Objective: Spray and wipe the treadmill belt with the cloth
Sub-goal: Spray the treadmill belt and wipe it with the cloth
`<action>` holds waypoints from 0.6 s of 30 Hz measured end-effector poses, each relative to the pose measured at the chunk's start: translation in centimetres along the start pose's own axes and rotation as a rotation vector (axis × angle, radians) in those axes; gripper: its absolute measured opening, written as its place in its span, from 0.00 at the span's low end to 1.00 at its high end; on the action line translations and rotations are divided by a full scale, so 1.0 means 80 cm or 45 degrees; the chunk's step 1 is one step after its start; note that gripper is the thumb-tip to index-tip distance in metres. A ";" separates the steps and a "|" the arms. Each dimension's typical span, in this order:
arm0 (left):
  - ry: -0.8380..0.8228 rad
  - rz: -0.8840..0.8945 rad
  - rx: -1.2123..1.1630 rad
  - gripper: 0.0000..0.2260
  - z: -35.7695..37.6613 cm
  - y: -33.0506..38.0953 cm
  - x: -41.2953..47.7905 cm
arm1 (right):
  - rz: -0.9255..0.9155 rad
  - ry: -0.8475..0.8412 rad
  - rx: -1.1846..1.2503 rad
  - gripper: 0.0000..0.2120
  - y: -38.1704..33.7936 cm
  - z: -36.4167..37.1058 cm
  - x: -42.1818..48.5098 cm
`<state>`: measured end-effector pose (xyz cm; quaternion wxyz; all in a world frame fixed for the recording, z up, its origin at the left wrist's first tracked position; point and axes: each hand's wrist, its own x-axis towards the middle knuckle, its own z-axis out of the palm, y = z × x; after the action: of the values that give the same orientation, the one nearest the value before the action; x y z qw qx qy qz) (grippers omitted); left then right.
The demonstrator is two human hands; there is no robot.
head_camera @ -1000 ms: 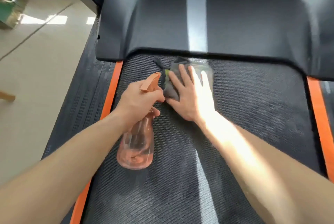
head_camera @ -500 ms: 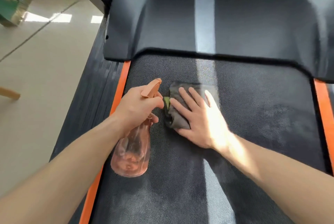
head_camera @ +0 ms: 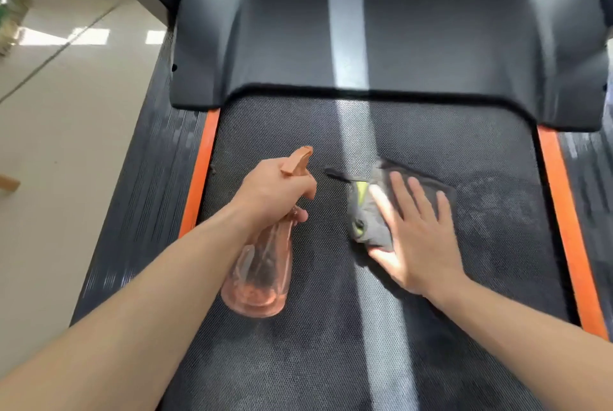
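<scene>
1. Head view: my left grip [head_camera: 275,191] is clamped round the neck of the bottle [head_camera: 262,274], fingers curled under its orange spray head. I cannot tell whether a finger sits on the trigger.
2. My right grip [head_camera: 418,238] lies flat, fingers straight and a little apart, holding nothing. It presses the cloth [head_camera: 368,221] down on the belt [head_camera: 331,361], just right of the sun stripe [head_camera: 351,132] along its middle.
3. The cloth is grey and bunched. A yellow-green fold shows at its left edge and a thin tail trails left toward the bottle. Only its right part is under my palm.
4. The bottle hangs tilted over the belt's left half, base toward me and nozzle aimed ahead at the cover [head_camera: 381,39]. It is near the cloth but apart from it.
5. Dull, smeared patches lie right of my hand and nearer me. I judge the wiping part-done, with those patches left to do.
6. What could go wrong:
   - The loose left side could roll under as I push, because my palm pins only part of the cloth. It would then skip and leave streaks.
   - A squeeze at this angle could put mist on the cover or into the gap beneath it rather than on the belt.
   - The sun stripe's glare could hide missed dirt.
   - Wiping wide could drag the cloth onto the orange strip [head_camera: 564,211] and off the belt.
</scene>
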<state>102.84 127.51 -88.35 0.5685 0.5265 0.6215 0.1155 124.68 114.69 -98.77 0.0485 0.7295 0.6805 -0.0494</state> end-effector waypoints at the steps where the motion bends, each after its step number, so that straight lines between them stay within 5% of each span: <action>1: -0.020 -0.014 0.002 0.05 0.007 0.005 0.001 | 0.123 -0.011 0.008 0.46 0.009 0.003 -0.019; 4: -0.062 -0.062 -0.026 0.03 0.033 0.020 0.011 | 0.322 -0.058 0.020 0.46 0.024 0.005 -0.051; 16: -0.108 -0.102 0.039 0.16 0.088 0.035 0.035 | 0.293 0.007 0.010 0.44 0.026 0.008 -0.054; 18: -0.114 -0.104 0.041 0.07 0.086 0.034 0.035 | 0.291 0.007 -0.004 0.45 0.027 0.008 -0.053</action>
<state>110.51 127.72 -90.21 0.5915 0.5145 0.6180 0.0585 126.51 110.25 -98.82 0.0531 0.8023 0.5932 -0.0403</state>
